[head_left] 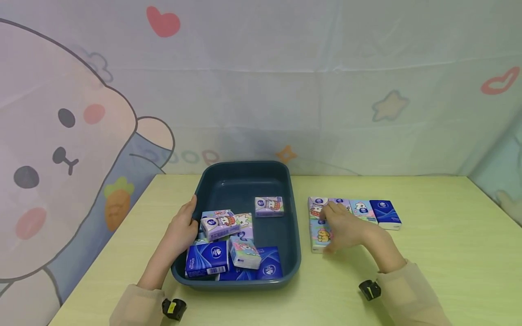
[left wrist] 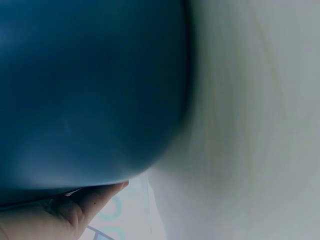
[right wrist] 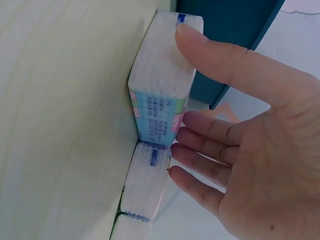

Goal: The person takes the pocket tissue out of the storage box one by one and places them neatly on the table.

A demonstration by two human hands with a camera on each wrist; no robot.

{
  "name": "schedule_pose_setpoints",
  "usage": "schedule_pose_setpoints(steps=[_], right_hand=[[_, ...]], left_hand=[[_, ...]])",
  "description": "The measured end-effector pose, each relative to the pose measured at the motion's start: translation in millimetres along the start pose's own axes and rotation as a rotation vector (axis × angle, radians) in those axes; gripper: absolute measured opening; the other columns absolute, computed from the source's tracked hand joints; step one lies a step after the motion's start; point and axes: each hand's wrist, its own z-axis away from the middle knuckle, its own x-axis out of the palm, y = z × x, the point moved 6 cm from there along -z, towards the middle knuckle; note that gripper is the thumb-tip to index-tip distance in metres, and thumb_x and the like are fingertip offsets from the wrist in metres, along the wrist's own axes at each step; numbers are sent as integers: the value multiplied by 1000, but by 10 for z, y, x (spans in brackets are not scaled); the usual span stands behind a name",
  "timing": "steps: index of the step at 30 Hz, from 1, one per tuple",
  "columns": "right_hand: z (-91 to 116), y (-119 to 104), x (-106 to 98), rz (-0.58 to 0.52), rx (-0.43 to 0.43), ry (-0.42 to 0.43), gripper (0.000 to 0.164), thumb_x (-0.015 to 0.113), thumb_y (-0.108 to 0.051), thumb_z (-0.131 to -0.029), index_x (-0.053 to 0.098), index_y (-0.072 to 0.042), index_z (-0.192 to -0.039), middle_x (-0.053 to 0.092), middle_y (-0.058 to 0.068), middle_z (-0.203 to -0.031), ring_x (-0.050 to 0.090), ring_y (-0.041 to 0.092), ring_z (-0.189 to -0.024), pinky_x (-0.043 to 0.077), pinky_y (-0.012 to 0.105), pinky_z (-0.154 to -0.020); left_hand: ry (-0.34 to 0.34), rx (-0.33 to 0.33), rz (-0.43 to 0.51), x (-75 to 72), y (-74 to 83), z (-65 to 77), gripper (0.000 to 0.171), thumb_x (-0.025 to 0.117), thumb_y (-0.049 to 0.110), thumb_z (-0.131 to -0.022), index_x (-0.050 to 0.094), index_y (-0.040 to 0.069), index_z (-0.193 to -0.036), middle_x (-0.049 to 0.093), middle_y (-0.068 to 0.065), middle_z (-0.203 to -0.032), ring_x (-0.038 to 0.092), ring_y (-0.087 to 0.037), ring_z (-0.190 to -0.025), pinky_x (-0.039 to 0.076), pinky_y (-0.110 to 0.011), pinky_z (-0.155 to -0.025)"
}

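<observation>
My left hand (head_left: 181, 228) grips the left rim of a dark blue plastic bin (head_left: 297, 253), its fingers along the outer wall. Inside the bin lie several small tissue packs, among them a blue one (head_left: 208, 258) and a lilac cartoon one (head_left: 269, 206). On the table to the bin's right, my right hand (head_left: 346, 224) is over a light blue cartoon tissue pack (head_left: 319, 233) at the near left of a group. In the right wrist view the thumb touches that pack's end (right wrist: 165, 55), and the other fingers, loosely bent, are by its face.
Behind the front pack a row of tissue packs runs rightward, from a lilac pack (head_left: 316, 203) to a dark blue pack (head_left: 385, 214). A printed cartoon cloth (head_left: 261, 90) hangs behind the pale wooden table (head_left: 440, 253).
</observation>
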Motion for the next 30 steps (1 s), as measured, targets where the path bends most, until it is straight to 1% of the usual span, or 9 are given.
schedule_pose_setpoints(steps=[7,11,14,17,22,27,30], right_hand=[[-10,18,-15,-28,9,3,68,82,-33,-60,46,-3,-109,45,6,-100,40,20,-93,39,38,-84],[-6,21,-38,-58,16,-6,66,80,-35,-63,46,-4,-111,47,6,-103,43,19,-93,42,38,-85],[6,6,-83,-73,4,9,63,77,-37,-67,47,-3,-111,49,7,-106,45,18,-92,44,37,-84],[29,-54,-152,-87,-19,39,58,73,-37,-72,46,-3,-111,49,9,-108,47,19,-93,44,37,-84],[76,-205,-262,-77,-49,87,52,67,-36,-78,47,-5,-114,50,8,-111,48,22,-101,44,40,-89],[110,-344,-330,-54,-69,126,46,65,-37,-80,48,-10,-112,51,3,-108,47,17,-101,45,37,-88],[128,-444,-357,-30,-98,154,44,65,-38,-80,48,-11,-111,51,0,-107,47,15,-100,46,35,-87]], left_hand=[[2,-2,1,-2,12,-3,59,34,4,-90,12,2,-146,20,-24,-149,22,-44,-136,24,-58,-107],[-2,-7,3,5,6,-2,60,34,5,-90,12,3,-146,20,-24,-149,22,-44,-136,24,-57,-107],[-2,-9,4,4,4,3,60,34,5,-91,11,3,-146,20,-24,-149,22,-44,-136,24,-57,-107],[0,-3,2,-5,8,4,60,34,4,-90,12,2,-146,20,-24,-149,22,-44,-136,24,-57,-107],[4,3,-3,-17,18,1,59,34,4,-91,12,2,-146,20,-24,-149,22,-43,-136,23,-57,-108],[2,2,-3,-10,17,3,60,34,4,-91,12,2,-146,20,-24,-149,22,-43,-136,24,-57,-108],[0,-3,3,0,7,4,60,34,4,-91,11,3,-146,20,-24,-149,22,-44,-136,24,-57,-107]])
